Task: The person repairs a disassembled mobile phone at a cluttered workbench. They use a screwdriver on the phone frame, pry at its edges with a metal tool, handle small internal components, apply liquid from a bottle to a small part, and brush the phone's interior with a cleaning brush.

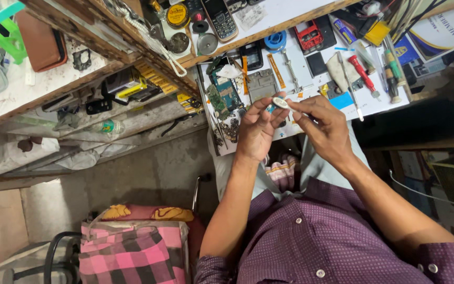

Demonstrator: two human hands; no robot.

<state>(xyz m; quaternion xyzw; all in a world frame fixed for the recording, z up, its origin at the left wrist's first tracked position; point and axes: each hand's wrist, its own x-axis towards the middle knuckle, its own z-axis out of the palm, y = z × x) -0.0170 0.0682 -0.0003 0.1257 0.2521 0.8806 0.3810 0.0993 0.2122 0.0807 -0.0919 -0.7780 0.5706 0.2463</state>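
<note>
Left hand (257,129): pinched one end of the small white part (280,102).
Right hand (326,128): fingertips gripped the other end.
Tip: I'd say hold it gently above the worktop (311,79).

We can't tell what the small white oval part (280,102) is; too small, and fingertips of left hand (257,131) and right hand (326,129) cover its ends. Just above it, the circuit board (226,92) shows no readable detail. Far above-left of it, the green plastic stool (3,26) is cut by the frame edge. Well below-left of it, the pink checked bag (132,252) runs off the bottom edge.
</note>
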